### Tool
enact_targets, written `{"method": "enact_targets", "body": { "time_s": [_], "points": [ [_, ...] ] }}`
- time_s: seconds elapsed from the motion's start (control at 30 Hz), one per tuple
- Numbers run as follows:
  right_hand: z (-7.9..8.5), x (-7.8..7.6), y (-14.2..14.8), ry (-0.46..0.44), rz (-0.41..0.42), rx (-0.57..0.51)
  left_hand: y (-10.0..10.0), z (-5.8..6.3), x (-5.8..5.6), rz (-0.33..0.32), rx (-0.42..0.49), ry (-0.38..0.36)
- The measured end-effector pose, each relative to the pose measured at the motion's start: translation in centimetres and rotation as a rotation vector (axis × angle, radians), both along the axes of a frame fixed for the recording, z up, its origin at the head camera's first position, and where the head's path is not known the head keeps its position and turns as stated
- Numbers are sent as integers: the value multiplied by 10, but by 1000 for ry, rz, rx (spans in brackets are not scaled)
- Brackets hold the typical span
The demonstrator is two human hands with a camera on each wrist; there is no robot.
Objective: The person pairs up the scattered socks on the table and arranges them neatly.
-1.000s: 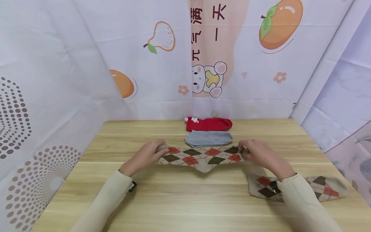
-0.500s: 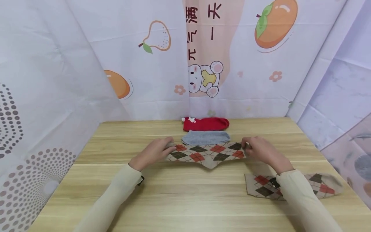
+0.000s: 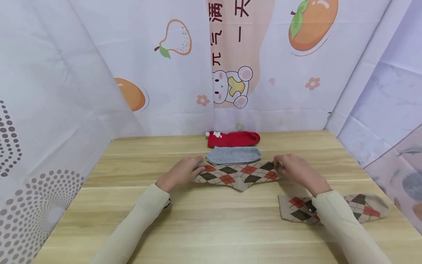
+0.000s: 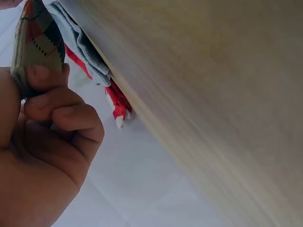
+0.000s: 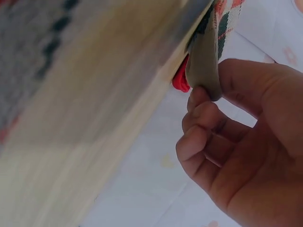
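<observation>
A beige argyle sock with red and dark diamonds is stretched sideways between both hands, just in front of a grey sock. My left hand pinches its left end; in the left wrist view, thumb and fingers close on the ribbed cuff. The other end is pinched by my right hand, and the right wrist view shows the plain beige toe between thumb and fingertips. The heel sags toward the front. Whether the sock touches the table along its length, I cannot tell.
Behind the grey sock lies a red sock with a white figure at its cuff. A second argyle sock lies at the right, partly under my right forearm. The wooden table meets a printed curtain at the back.
The argyle sock has shifted slightly back toward the grey sock. My left hand has moved right and back with its end. The view has turned a little; the lying socks stay put.
</observation>
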State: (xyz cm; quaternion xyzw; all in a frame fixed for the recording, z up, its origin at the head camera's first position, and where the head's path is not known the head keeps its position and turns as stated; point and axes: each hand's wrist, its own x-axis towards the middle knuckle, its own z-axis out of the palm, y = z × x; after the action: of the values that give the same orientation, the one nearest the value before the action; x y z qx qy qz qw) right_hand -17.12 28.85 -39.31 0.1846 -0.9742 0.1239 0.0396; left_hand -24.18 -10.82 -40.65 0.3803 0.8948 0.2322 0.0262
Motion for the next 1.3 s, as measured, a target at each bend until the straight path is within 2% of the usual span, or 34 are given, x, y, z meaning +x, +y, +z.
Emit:
{"method": "enact_targets", "body": {
  "time_s": [0.23,0.43,0.63,0.97,1.17,1.3],
  "points": [
    [-2,0,-6,6,-6,48,1,-1,2,-15,-44,-14],
    [3,-1,-9,11,-23,54,-1,1,7,16,-129,-3],
    [3,1,-10,28,-22,65,-3,5,11,29,-155,-3],
    [4,9,-9,31,-32,57,1,3,13,115,-266,2],
    [11,13,-11,25,-51,51,0,8,18,137,-285,-6],
    [21,17,-12,49,-85,67,0,15,21,153,-252,30]
  ]
}}
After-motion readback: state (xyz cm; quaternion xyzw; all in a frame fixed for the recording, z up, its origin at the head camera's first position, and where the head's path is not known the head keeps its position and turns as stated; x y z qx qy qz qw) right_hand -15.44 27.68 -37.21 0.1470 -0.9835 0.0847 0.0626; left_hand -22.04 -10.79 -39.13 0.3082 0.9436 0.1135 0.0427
